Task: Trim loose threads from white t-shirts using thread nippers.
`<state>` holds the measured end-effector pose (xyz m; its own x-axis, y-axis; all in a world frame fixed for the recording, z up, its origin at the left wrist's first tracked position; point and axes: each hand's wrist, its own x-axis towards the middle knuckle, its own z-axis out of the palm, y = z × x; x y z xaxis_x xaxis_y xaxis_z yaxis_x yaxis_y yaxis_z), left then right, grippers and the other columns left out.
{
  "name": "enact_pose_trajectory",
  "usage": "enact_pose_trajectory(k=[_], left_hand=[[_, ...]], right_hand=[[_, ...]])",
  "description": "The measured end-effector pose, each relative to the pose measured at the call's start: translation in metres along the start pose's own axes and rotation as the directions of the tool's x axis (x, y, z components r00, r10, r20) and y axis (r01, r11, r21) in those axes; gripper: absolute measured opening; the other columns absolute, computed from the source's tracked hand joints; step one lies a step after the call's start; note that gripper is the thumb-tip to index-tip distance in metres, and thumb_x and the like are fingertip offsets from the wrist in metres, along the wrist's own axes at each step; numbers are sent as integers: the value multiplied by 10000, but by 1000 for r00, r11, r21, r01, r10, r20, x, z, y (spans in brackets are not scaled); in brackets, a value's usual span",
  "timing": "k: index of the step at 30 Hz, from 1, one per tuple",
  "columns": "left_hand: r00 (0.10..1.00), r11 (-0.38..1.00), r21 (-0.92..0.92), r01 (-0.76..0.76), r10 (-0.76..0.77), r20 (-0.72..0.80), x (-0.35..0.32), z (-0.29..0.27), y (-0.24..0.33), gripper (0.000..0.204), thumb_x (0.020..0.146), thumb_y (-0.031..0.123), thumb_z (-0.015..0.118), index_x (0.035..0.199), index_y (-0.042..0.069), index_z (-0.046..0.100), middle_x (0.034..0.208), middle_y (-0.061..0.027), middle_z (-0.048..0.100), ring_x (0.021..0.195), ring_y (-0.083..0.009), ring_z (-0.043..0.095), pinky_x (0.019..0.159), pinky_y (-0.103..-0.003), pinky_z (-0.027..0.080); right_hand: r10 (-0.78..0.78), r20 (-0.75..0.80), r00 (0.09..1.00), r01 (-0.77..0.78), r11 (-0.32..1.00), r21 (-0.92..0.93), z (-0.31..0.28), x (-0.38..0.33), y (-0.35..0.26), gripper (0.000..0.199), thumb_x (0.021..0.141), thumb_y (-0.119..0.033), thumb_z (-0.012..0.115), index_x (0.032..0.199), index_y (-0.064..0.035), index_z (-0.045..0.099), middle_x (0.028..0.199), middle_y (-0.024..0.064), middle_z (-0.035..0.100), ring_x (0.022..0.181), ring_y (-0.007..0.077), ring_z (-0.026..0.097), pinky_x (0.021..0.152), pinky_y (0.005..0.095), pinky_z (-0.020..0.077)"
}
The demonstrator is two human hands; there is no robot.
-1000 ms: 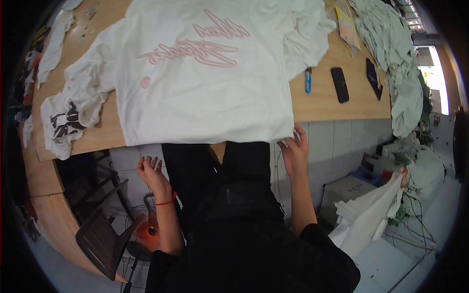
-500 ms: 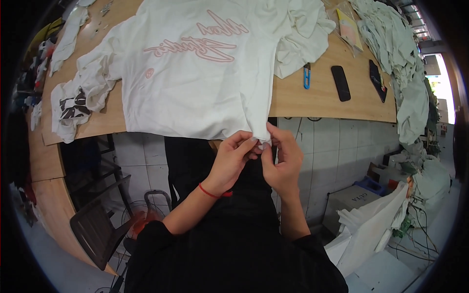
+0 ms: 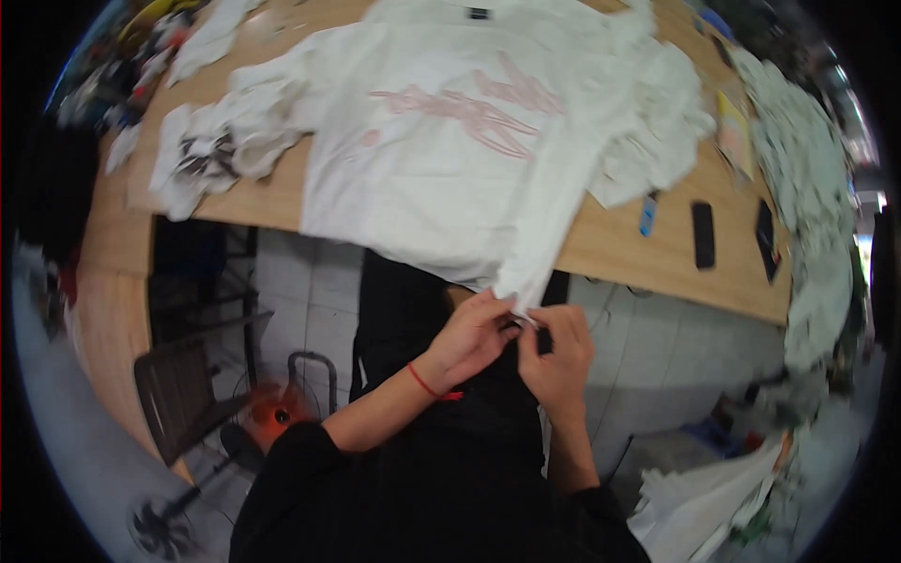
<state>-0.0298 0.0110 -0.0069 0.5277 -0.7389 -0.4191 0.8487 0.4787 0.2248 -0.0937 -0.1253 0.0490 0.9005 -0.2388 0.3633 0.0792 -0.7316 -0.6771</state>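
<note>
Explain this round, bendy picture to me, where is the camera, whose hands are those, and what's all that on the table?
The camera sits on a person's head and looks down, and its wide lens bends straight edges. The two hands are that person's own. The left hand, with a red band at the wrist, and the right hand meet at the hem of a white T-shirt with pink lettering, pinching its lower edge where it hangs off the wooden table. Also on the table: more pale clothes, a blue pen-like thing and two dark flat phone-like things.
</note>
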Motion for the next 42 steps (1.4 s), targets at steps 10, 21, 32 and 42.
enact_pose_trajectory(k=[10,21,32,42], left_hand=[[976,900,-406,-157,79,-203,-6,-16,17,285,1032,157,648,1289,42,608,1311,-92,677,1259,-239,623,1129,-401,470],[719,727,-287,-624,390,-576,-64,-151,113,292,1054,153,617,1266,-48,611,1197,-137,721,1073,-252,711,979,-356,593],[514,655,22,-755,612,-601,-85,-138,146,266,1015,153,666,1254,38,633,1228,-70,709,1114,-231,688,1004,-398,571],[956,801,-522,-293,266,-127,-34,-51,83,567,1039,494,648,1314,2,593,1292,-109,672,1165,-221,645,994,-392,497]], right_hand=[[241,-155,958,-245,969,-10,-16,5,1,165,769,100,642,885,-11,607,802,86,578,717,191,586,655,315,481],[480,-283,830,-514,856,-54,-39,-9,77,95,850,69,614,911,-3,604,839,41,564,773,125,538,715,279,469],[523,-96,847,-524,790,-319,-77,48,119,398,975,-76,656,1367,-13,660,1353,219,684,1257,375,660,1019,440,543],[207,-261,943,-320,778,-541,-32,50,216,355,1006,-132,651,1341,-16,630,1311,259,665,1238,439,616,1034,499,483]])
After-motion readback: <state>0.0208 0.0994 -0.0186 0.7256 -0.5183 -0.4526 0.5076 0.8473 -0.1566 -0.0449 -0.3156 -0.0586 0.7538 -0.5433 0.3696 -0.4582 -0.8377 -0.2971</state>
